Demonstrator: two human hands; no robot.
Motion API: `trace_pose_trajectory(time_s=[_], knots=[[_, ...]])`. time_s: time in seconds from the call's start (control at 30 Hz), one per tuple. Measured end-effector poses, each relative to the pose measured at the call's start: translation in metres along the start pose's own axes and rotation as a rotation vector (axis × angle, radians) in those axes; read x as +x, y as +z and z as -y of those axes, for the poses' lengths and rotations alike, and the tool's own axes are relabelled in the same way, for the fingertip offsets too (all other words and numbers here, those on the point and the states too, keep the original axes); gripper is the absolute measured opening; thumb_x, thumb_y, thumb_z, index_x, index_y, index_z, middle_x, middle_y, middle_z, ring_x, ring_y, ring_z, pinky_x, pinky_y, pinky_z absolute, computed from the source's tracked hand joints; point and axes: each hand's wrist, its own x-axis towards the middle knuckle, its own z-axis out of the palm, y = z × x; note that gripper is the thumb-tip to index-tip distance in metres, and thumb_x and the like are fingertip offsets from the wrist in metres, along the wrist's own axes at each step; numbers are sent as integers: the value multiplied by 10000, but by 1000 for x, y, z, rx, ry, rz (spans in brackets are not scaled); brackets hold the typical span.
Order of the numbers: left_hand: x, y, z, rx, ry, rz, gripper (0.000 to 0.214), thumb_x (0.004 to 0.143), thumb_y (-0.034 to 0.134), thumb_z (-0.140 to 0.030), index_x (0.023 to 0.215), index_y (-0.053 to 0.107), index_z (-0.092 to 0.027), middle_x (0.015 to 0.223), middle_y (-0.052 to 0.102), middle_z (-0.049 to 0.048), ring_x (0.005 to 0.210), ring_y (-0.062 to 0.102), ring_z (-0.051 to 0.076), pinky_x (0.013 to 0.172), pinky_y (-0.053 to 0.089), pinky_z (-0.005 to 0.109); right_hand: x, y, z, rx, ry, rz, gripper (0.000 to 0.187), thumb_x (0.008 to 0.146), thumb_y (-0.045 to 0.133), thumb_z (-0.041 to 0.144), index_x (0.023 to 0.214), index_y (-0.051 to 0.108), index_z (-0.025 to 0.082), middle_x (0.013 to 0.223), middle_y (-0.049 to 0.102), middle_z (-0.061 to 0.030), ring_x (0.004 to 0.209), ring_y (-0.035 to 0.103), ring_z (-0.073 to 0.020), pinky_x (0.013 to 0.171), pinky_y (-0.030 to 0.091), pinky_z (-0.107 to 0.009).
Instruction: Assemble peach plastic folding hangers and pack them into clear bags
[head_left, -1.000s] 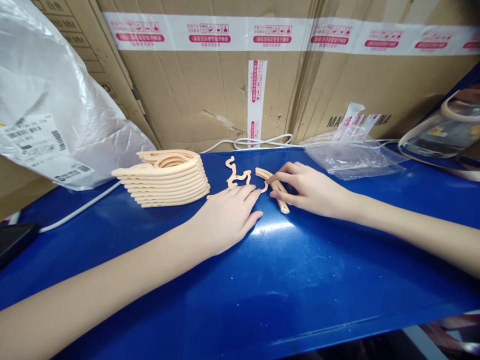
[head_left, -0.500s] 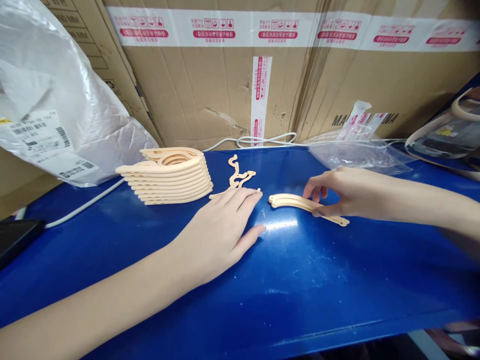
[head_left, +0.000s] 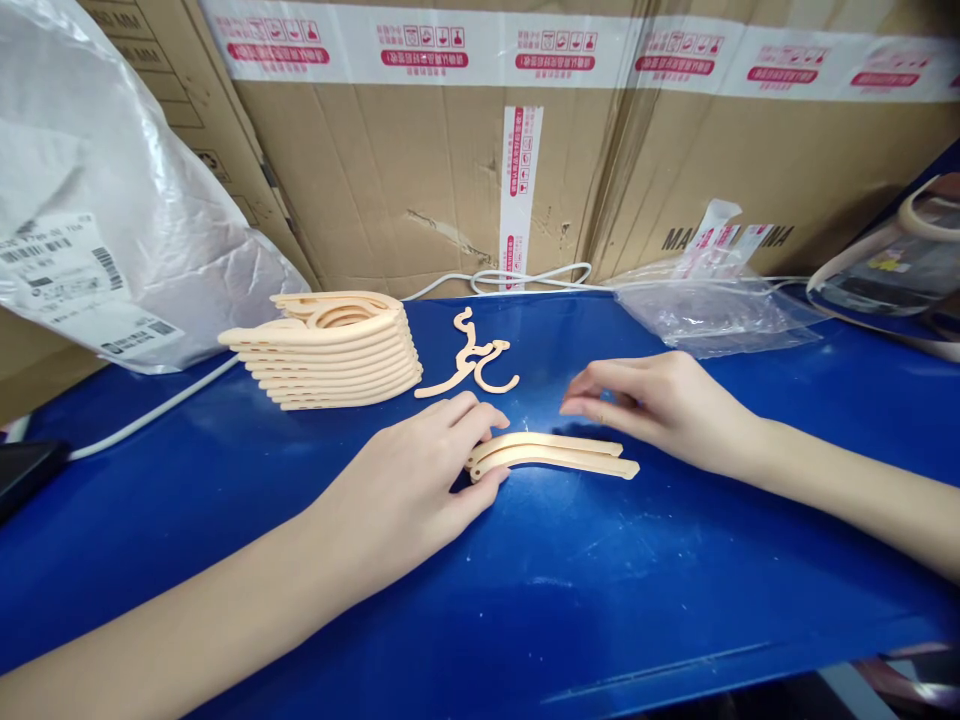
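Note:
Two peach curved hanger arms (head_left: 555, 455) lie side by side on the blue table (head_left: 615, 560). My left hand (head_left: 420, 480) pinches their left end between thumb and fingers. My right hand (head_left: 652, 405) hovers just above and behind the arms, fingers curled loosely together, holding nothing that I can see. A loose peach hook piece (head_left: 472, 365) lies behind my left hand. A stack of folded peach hangers (head_left: 330, 350) stands further left.
Taped cardboard boxes (head_left: 450, 170) wall off the back. A white plastic bag (head_left: 97, 220) sits at left, clear plastic bags (head_left: 705, 310) at back right, a white cable (head_left: 517, 280) along the boxes, a dark phone (head_left: 22, 470) at the left edge.
The two hanger arms have slid left and nearer; my left hand curled onto their left end. My right hand let go and lifted off them.

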Motion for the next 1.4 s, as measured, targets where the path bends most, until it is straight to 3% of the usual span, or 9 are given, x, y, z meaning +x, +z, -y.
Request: trace_pose_trajectory(time_s=[0.1, 0.17, 0.3, 0.4, 0.67, 0.8, 1.0, 1.17, 1.4], knots=[[0, 1, -1, -35, -26, -1, 155, 892, 596, -194, 1045, 574, -191, 973, 623, -1, 806, 618, 156, 656, 461, 280, 7, -2, -7, -106, 8, -36, 326, 993, 503, 405, 816, 655, 176, 561, 578, 31, 461, 480, -87, 523, 357, -245], [0, 2, -1, -58, -37, -3, 163, 884, 597, -188, 1046, 572, -197, 960, 610, -8, 780, 605, 145, 654, 451, 276, 17, -3, -13, -184, -13, 0, 304, 981, 511, 380, 811, 658, 175, 559, 573, 27, 475, 496, -96, 528, 350, -253], [-1, 5, 0, -88, -56, -20, 154, 877, 600, -201, 1026, 561, -213, 923, 574, -22, 691, 555, 117, 599, 402, 260, 46, -1, -26, -297, -110, 97, 212, 952, 535, 305, 1033, 685, 180, 882, 706, -37, 699, 639, -159, 611, 398, -280], [-2, 6, 0, -110, -83, -8, 139, 870, 603, -219, 995, 541, -222, 867, 538, -38, 611, 498, 101, 544, 351, 252, 69, 4, -31, -310, -224, 137, 253, 957, 516, 259, 1130, 683, 178, 1078, 676, -80, 910, 660, -213, 707, 440, -305], [-4, 3, -1, -172, -66, 39, 82, 892, 569, -225, 903, 488, -216, 856, 505, -39, 655, 482, 111, 576, 341, 264, 101, 18, -34, -230, -243, 153, 248, 938, 543, 242, 1099, 712, 157, 1105, 645, -103, 950, 641, -235, 783, 476, -343], [-3, 4, -2, -172, -55, 71, 58, 908, 542, -232, 904, 486, -218, 898, 510, -37, 670, 478, 114, 599, 343, 276, 117, 23, -44, -254, -242, 108, 320, 929, 548, 216, 1222, 668, 167, 1146, 625, -120, 1065, 612, -273, 878, 480, -391], [-4, 3, -2, -183, -48, 94, 78, 914, 551, -261, 916, 487, -217, 918, 513, -34, 703, 487, 120, 616, 350, 276, 156, 39, -55, -134, -309, 231, 491, 908, 618, 464, 1290, 632, 156, 1294, 585, -143, 1183, 564, -279, 1018, 433, -427], [-2, 1, -2, -181, -52, 99, 68, 930, 532, -262, 915, 490, -211, 929, 525, -23, 714, 494, 126, 616, 349, 273, 179, 41, -66, 3, -240, 390, 643, 810, 713, 537, 1292, 635, 118, 1216, 668, -134, 1123, 616, -250, 983, 459, -357], [-2, 0, -1, -177, -48, 107, 40, 943, 508, -241, 923, 500, -207, 934, 528, -18, 723, 502, 127, 626, 360, 274, 192, 35, -87, 105, -171, 448, 513, 797, 749, 443, 1201, 681, 135, 1085, 735, -97, 955, 667, -189, 835, 507, -296]])
